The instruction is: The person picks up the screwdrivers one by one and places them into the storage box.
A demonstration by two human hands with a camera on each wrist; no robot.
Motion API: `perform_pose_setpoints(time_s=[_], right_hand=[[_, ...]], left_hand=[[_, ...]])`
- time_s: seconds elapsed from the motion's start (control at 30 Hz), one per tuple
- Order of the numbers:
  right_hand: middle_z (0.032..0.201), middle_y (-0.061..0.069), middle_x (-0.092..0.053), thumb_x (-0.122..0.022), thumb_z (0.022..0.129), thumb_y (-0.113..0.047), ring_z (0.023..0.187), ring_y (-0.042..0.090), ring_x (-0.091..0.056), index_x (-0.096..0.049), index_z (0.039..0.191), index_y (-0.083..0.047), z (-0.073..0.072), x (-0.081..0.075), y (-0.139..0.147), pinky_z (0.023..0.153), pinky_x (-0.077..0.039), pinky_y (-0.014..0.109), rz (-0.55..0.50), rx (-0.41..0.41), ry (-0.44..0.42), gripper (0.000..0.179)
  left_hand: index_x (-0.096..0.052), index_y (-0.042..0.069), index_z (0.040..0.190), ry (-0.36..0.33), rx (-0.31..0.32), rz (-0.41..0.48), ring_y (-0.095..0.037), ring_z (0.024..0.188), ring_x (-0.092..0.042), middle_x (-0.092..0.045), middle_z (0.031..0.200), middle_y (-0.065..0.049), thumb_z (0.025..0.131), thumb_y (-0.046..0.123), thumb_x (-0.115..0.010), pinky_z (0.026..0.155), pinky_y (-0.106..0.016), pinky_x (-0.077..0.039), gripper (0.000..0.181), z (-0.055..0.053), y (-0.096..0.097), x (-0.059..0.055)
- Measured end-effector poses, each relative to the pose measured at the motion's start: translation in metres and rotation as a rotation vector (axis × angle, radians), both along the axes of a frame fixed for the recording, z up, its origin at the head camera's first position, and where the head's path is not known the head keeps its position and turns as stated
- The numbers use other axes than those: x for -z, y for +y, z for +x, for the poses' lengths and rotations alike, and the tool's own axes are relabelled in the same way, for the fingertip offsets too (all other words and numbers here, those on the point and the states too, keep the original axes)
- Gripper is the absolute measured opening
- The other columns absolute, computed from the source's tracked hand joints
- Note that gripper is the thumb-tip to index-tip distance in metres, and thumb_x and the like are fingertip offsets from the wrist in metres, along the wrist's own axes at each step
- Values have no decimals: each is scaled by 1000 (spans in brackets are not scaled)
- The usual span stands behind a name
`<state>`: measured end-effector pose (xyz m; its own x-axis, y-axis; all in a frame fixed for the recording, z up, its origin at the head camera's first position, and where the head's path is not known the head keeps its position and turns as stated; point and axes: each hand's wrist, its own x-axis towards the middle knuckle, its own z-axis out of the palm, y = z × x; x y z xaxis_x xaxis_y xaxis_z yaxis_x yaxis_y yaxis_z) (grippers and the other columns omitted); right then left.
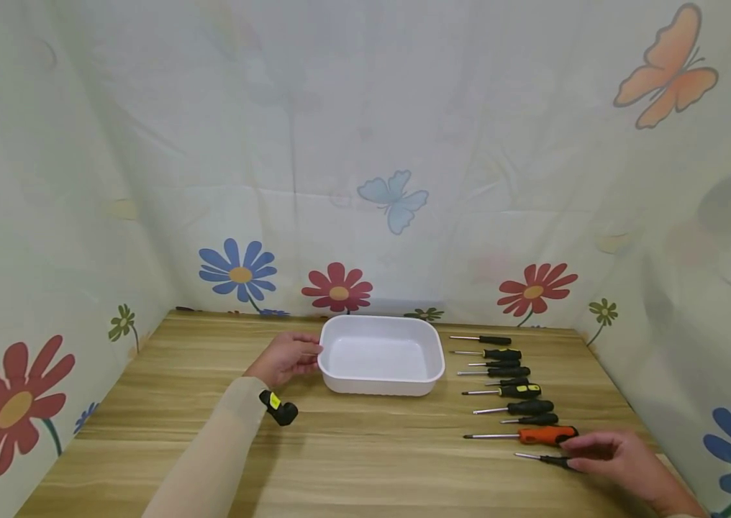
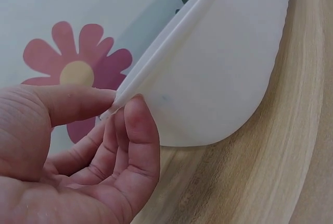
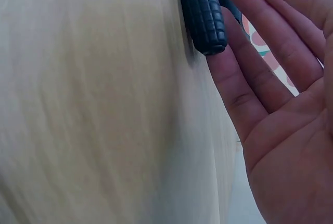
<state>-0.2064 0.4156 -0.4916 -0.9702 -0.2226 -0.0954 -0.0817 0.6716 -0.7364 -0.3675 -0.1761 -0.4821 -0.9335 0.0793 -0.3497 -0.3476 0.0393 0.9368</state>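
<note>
A white plastic basin (image 1: 381, 385) stands on the wooden table. My left hand (image 1: 288, 357) pinches its left rim between thumb and fingers, which shows close up in the left wrist view on the basin's rim (image 2: 179, 28). At the lower right, my right hand (image 1: 627, 464) is beside the handle end of a small black screwdriver (image 1: 556, 461). In the right wrist view the fingers are loosely extended around the ribbed black handle (image 3: 202, 13), not closed on it; whether a fingertip touches it I cannot tell. An orange-handled screwdriver (image 1: 547, 434) lies just beyond.
Several more screwdrivers, among them a yellow-and-black one (image 1: 521, 391) and a black one (image 1: 530, 407), lie in a column right of the basin, shafts pointing left. A flower-printed curtain (image 1: 339, 144) encloses the table (image 1: 365, 460) at the back and sides.
</note>
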Motion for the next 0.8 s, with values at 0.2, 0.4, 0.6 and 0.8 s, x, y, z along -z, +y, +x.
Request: perform_pose_setpoints(time_s=[0.2, 0.4, 0.6, 0.8], right_hand=[[109, 11, -78, -82, 86, -21, 94, -7, -66, -77, 113, -1, 0, 5, 5, 77, -55, 19, 23, -46, 24, 34], [107, 11, -78, -82, 85, -20, 93, -6, -66, -77, 112, -1, -2, 6, 7, 76, -55, 19, 30, -72, 16, 33], [110, 10, -78, -84, 83, -22, 93, -5, -64, -78, 113, -6, -4, 4, 8, 77, -54, 19, 59, -66, -25, 34], [110, 9, -77, -86, 80, -26, 93, -4, -64, -79, 111, -8, -6, 2, 7, 76, -52, 19, 94, -68, -51, 37]], left_hand=[[-63, 0, 129, -4, 6, -10, -25, 88, -67, -66, 117, -17, 94, 10, -72, 94, -41, -59, 37, 2, -1, -2], [-61, 1, 132, 12, 12, 7, -24, 86, -66, -64, 119, -17, 94, 10, -73, 88, -37, -61, 42, 2, -1, -3], [-57, 4, 140, 41, 6, 32, -22, 82, -67, -65, 115, -16, 95, 8, -71, 83, -36, -61, 48, 1, -1, 3], [-58, 9, 143, 61, -11, 21, -22, 81, -68, -62, 108, -13, 95, 7, -71, 84, -37, -61, 50, 1, 0, 7]])
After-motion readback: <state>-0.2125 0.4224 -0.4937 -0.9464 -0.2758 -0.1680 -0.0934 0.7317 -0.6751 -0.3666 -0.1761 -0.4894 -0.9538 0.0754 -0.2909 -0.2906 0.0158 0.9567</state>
